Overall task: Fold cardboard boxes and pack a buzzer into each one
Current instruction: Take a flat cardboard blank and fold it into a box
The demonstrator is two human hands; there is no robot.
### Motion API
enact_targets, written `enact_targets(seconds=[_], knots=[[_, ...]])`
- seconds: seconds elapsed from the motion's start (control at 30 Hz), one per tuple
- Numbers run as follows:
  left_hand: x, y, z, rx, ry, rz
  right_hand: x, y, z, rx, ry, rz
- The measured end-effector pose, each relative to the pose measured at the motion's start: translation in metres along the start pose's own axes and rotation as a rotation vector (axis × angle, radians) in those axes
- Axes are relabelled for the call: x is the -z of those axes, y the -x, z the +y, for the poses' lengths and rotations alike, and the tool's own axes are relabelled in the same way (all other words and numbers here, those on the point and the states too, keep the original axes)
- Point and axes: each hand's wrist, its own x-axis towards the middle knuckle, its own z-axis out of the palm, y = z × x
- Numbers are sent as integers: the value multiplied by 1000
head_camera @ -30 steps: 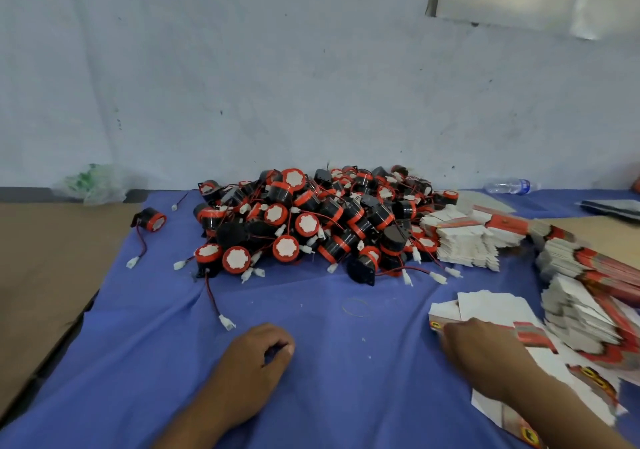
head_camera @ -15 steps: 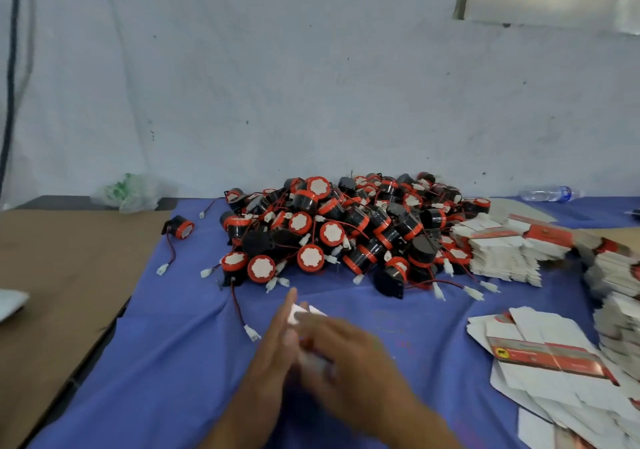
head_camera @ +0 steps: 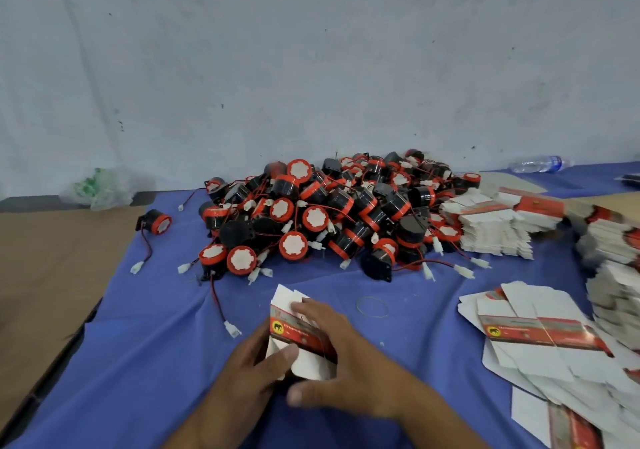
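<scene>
1. While both hands meet low over the middle of the cloth (head_camera: pixel 156 344), they hold one box (head_camera: pixel 298 334) between them, a white blank with a red printed band and a yellow badge.
2. The left hand (head_camera: pixel 252 376) pinches the box's near left corner, thumb on the front face and fingers behind it.
3. The right hand (head_camera: pixel 346 362) arches over the box's right side, fingers bent across the red band and thumb stretched out below the near edge.
4. The box is partly opened and tilted, its white flaps pointing away toward the buzzers (head_camera: pixel 329 213).
5. Those buzzers, black with red rims and white faces, lie heaped at the far side of the cloth, their red wires and white plugs tangled.
6. One stray buzzer (head_camera: pixel 156 222) sits apart at the cloth's left edge.
7. Flat boxes are stacked (head_camera: pixel 491 227) just right of the heap, and more lie fanned out loose (head_camera: pixel 540 331) near the right hand.
8. A thin ring (head_camera: pixel 372 306) lies on the cloth between the box and the loose blanks.
9. A bottle (head_camera: pixel 538 164) lies at the far right by the wall, and a bag (head_camera: pixel 97 189) sits at the far left.
</scene>
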Motion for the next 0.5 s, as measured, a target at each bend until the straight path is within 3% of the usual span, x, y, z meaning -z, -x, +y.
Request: enact_targets(seconds=[0.13,0.33,0.4,0.5], knots=[[2,0,-2,25,135,-86,-3,0,-3,2,-69,64],[1,2,-12,-27,-68,75,-10,-5,-1,104,275,192],[-4,9,-13,-138,-222,132,-11,-6,-3,123,266,212],[-15,14,-9,-208,-262,284,-11,-6,-7,151,187,240]])
